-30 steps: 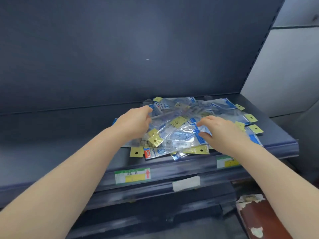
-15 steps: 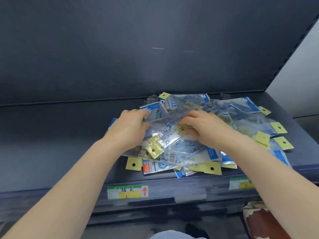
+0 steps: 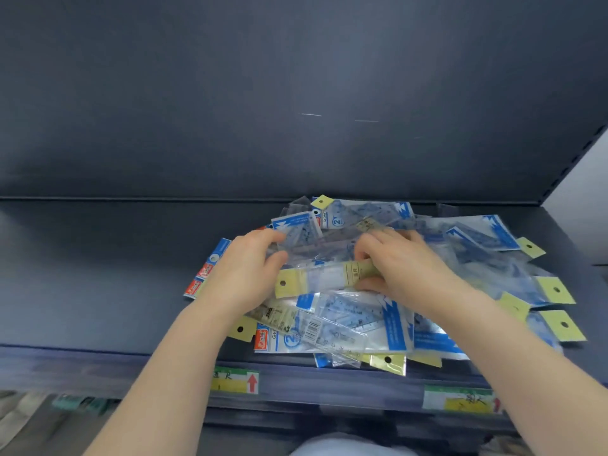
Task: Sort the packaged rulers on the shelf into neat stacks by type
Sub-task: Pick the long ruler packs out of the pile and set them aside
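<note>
Item: pile of packaged rulers (image 3: 362, 327). A loose, unsorted heap of clear sleeves with blue print, many ending in yellow hang tabs with a punched hole. The packs overlap at mixed angles.

Shelf (image 3: 98, 274): dark blue-grey, directly beneath the pile. Bare shelf extends to the pile's left.

Back panel (image 3: 296, 93): same dark colour, standing just behind the pile's far edge.

Narrow ruler pack (image 3: 324, 279): on top of the pile at its centre, lying crosswise, with its yellow hang tab pointing to the pile's left side.

Right hand (image 3: 404, 268): at the pile's centre top. Its fingers (image 3: 362, 255) are curled over the narrow ruler pack with the thumb below, gripping that pack's right end.

Left hand (image 3: 245, 271): on the pile's upper left part. The fingers are bent, the tips touch clear wrapping and the thumb is set slightly apart. Whether they pinch a pack cannot be told.

Red-ended packs (image 3: 200, 281): poking out from under the pile's left edge, beside the left hand.

Price labels (image 3: 235, 383): green, white and yellow strips with red arrows, on the rail below the pile's near edge. One sits left of the pile's centre and the other towards its right.
</note>
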